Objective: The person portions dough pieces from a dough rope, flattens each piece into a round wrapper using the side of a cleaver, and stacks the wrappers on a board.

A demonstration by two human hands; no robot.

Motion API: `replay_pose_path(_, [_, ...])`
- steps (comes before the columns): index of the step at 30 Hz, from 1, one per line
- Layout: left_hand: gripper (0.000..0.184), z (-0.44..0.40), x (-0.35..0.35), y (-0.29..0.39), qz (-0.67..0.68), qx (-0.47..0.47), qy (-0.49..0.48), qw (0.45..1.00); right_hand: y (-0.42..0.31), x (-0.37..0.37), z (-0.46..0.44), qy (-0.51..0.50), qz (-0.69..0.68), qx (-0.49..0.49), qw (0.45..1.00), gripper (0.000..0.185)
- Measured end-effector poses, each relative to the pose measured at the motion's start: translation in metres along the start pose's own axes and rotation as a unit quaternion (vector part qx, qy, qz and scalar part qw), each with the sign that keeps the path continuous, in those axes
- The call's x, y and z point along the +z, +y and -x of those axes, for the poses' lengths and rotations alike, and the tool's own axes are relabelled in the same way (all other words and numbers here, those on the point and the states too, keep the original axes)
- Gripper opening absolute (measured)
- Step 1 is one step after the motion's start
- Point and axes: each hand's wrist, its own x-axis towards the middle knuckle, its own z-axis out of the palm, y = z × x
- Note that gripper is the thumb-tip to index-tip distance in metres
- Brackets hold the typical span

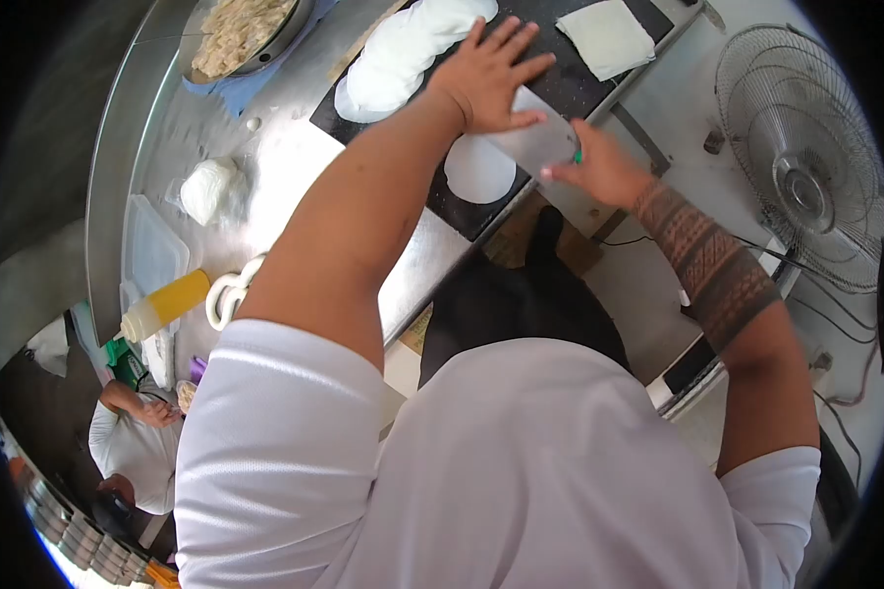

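My right hand (599,167) grips a cleaver (542,137) with a wide, flat metal blade; a bit of green shows at its handle. The blade lies low over a black board (452,211). My left hand (491,83) has its fingers spread, its palm at the far end of the blade; whether it presses on the blade I cannot tell. A thin round dough wrapper (479,172) lies on the board beside the blade, nearest my body. Beyond my left hand, overlapping white dough wrappers (393,64) lie in a row. A folded white cloth (606,39) rests at the board's right.
A bowl of chopped filling (241,34) stands at upper left. Nearby are a plastic-wrapped dough lump (211,191), a clear plastic container (155,245) and a yellow squeeze bottle (172,302). A wire-caged fan (801,162) is at right. Another person (138,442) is at lower left.
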Motion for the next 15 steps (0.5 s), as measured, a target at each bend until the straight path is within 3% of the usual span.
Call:
replay_pose_path(2, [0.088,0.003,-0.002,-0.01,0.015,0.015,0.017,1.0,-0.027,-0.016,-0.01,0.0,0.066,0.022,0.998,0.061])
replay_pose_path(3, [0.089,0.002,-0.005,-0.015,0.018,0.023,0.029,0.999,-0.023,-0.01,-0.005,0.003,-0.002,-0.006,1.0,0.062])
replay_pose_path(5, [0.094,0.023,-0.02,0.002,0.089,0.046,-0.005,0.995,-0.008,0.025,0.022,-0.003,-0.137,-0.056,0.989,0.064])
replay_pose_path(7, [0.094,0.058,-0.02,0.044,0.083,0.032,-0.11,0.99,-0.008,0.052,0.06,-0.05,-0.093,-0.013,0.994,0.066])
replay_pose_path(9, [0.093,0.057,-0.026,0.068,0.15,0.071,-0.113,0.98,0.003,0.068,0.084,-0.018,-0.107,0.006,0.994,0.066])
replay_pose_path(13, [0.091,0.008,-0.006,0.052,0.107,0.035,-0.039,0.993,0.019,0.018,0.051,-0.041,-0.085,0.041,0.995,0.07])
replay_pose_path(15, [0.089,-0.005,0.004,0.027,0.087,0.007,0.01,0.996,0.035,0.006,0.018,0.013,-0.076,-0.054,0.996,0.069])
